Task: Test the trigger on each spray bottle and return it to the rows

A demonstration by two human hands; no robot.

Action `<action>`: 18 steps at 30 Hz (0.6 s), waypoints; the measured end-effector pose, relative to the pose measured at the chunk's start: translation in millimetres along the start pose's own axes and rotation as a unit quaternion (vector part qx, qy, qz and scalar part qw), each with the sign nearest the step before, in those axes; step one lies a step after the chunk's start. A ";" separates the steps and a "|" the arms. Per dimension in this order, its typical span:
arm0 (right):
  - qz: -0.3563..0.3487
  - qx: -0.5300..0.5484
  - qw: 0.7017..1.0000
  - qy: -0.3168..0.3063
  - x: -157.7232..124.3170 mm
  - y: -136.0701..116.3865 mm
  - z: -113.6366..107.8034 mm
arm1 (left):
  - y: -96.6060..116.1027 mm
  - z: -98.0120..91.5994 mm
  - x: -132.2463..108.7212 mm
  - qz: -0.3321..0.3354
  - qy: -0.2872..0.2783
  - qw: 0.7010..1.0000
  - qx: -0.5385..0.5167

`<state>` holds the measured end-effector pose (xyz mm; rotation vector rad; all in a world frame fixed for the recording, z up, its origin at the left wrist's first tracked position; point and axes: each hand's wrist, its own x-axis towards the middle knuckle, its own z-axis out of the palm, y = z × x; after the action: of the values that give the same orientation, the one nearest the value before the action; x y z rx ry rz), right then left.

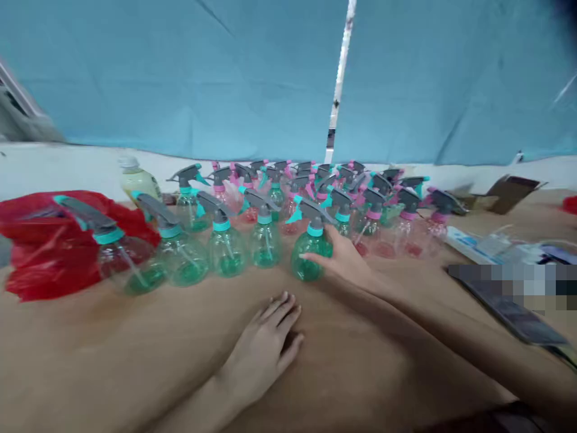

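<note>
Blue cloth (180, 78) hangs behind a crumpled red plastic bag (45, 252).

A pixelated patch (509, 287) covers the end of a dark panel (509, 316); the rear spray bottles (306, 180) hide one another, the red bag (58, 240) runs off the left edge, and the packets (496, 249) blur past reading
</note>
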<state>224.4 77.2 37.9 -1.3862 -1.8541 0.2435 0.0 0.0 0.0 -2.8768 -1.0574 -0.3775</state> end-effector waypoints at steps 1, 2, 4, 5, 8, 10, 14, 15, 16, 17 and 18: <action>-0.007 -0.002 1.000 0.005 5.4 -0.8 2.0 | -0.1 0.0 -0.4 -0.001 0.006 1.000 -0.001; -0.013 -0.003 1.000 0.010 10.7 -1.5 4.0 | -0.2 0.2 -0.8 -0.002 0.011 1.000 -0.002; -0.020 -0.006 1.000 0.016 20.7 -2.1 7.3 | -0.6 1.2 -0.9 -0.002 0.021 1.000 -0.003; -0.022 -0.007 1.000 0.019 25.2 -2.0 8.7 | -1.0 2.1 -0.7 -0.002 0.025 1.000 -0.003; -0.015 -0.011 1.000 0.017 36.2 -0.7 12.5 | -3.1 5.7 0.4 0.004 0.034 0.999 -0.003; -0.012 -0.011 1.000 0.016 41.6 0.6 15.7 | -4.9 8.0 1.1 0.010 0.036 0.999 0.000; -0.029 0.004 0.999 0.025 48.2 2.3 22.6 | -6.0 11.1 5.8 0.020 0.034 0.999 0.010; -0.032 0.009 0.999 0.026 48.4 2.2 23.5 | -5.6 11.9 8.4 0.022 0.031 0.999 0.012; -0.034 0.014 0.999 0.027 47.6 1.7 23.6 | -4.9 12.9 11.6 0.025 0.028 0.999 0.013; -0.035 0.017 0.999 0.029 45.7 0.8 22.6 | -4.2 14.0 15.5 0.027 0.024 0.999 0.014; -0.037 0.021 0.999 0.029 42.6 -0.4 20.2 | -3.4 15.2 20.0 0.028 0.020 0.999 0.013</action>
<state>206.5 120.3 44.8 -1.2805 -1.8378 0.2003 15.7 17.3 -9.9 -2.8574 -0.9656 -0.4129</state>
